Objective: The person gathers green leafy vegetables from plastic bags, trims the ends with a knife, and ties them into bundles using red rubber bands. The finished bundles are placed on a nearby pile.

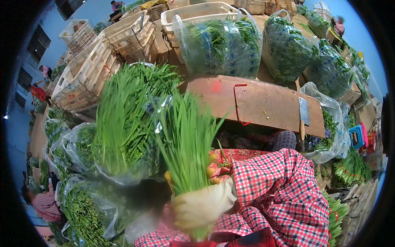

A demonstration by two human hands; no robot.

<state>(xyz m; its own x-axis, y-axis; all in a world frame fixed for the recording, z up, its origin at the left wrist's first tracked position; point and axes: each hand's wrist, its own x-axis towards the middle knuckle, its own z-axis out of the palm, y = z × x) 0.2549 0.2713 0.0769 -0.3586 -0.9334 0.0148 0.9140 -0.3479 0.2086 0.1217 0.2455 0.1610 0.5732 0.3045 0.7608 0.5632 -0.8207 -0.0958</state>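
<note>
A bunch of long flat green leaves [189, 139], looking like garlic chives, stands upright before me. My right hand [203, 202], in a pale glove and blurred, is closed round its lower part. Yellow gloved fingertips of my left hand [211, 171] show at the bunch's sides; the rest of that hand is hidden behind the leaves. At the left, a large open plastic bag [123, 177] holds a heap of the same leaves [132, 114]. Ahead lies a wooden board [262, 98] with a bent red strip [237, 105] and a cleaver [304, 111] on it.
Stacked plastic crates [83, 77] stand at the back left. Filled clear bags of greens [222, 46] line the back and right. Another bag of greens [83, 207] is at the lower left. Banded bunches [351, 169] and a blue stool [356, 136] sit right. A person [46, 205] works at far left.
</note>
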